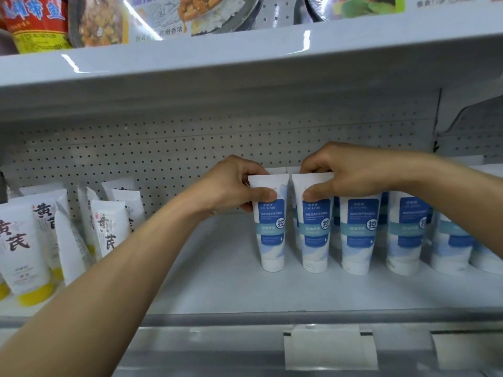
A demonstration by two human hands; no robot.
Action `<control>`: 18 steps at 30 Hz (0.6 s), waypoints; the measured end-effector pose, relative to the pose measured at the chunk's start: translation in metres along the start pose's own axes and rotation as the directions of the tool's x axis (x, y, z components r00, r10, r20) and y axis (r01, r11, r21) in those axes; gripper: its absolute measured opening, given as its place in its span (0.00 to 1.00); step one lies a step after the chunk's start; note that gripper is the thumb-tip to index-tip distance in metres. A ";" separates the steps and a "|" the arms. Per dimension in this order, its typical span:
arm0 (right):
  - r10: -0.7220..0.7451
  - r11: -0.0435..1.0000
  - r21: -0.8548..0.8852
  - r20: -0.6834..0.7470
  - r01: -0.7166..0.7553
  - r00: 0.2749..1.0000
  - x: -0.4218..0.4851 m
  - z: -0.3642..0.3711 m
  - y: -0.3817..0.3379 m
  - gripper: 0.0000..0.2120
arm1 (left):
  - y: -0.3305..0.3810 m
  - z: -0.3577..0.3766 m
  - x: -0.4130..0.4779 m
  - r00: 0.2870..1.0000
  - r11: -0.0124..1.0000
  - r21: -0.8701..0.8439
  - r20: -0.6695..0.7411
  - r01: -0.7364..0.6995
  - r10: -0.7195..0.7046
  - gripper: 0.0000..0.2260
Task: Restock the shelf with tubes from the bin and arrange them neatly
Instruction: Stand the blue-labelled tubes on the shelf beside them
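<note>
Fingers (260, 196) of both hands curled, pinching tube tops | left hand (234, 186) grips end blue tube (269, 227), right hand (353, 172) grips neighbour tube (315, 229), both upright on shelf (217, 281) | progress: blue row (359, 232) seems partly filled, bare shelf to its left; bin not visible

The blue-and-white tubes (272, 227) each carry a round badge reading "控"; the small Latin lettering above it is too blurred to trust. The yellow-capped tubes (23, 248) say "黄芪". A red pack (38, 23) on the upper shelf (245, 58) shows "金".
</note>
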State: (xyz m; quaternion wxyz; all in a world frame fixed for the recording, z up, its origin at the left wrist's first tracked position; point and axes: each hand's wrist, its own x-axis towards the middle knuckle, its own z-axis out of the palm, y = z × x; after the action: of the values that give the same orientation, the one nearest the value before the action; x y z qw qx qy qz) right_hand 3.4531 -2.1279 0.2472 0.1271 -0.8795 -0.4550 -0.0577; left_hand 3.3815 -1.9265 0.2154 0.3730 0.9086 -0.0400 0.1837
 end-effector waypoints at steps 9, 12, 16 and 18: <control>-0.086 0.996 -0.080 -0.771 0.038 0.631 -0.044 0.053 -0.017 0.12 | -0.022 0.036 -0.046 0.957 0.995 0.047 -0.284 0.084 -0.067 0.32; 0.063 0.997 0.023 -0.784 -0.073 0.617 -0.070 0.088 -0.031 0.06 | -0.026 0.055 -0.066 0.970 0.984 0.036 -0.174 0.177 -0.168 0.33; 0.328 0.938 0.098 -0.555 -0.331 0.765 -0.083 0.121 -0.028 0.09 | -0.029 0.070 -0.072 0.958 0.962 0.046 -0.111 0.270 -0.263 0.30; 0.380 0.915 0.065 -0.468 -0.397 0.798 -0.083 0.131 -0.025 0.12 | -0.030 0.075 -0.071 0.951 0.956 0.045 -0.123 0.290 -0.283 0.29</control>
State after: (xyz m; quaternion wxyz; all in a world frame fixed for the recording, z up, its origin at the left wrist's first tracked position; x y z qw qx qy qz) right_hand 3.3834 -2.1430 0.1075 0.2270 -0.9152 -0.2194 -0.2505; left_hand 3.3442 -1.9613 0.1204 0.3687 0.9039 0.1198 0.1808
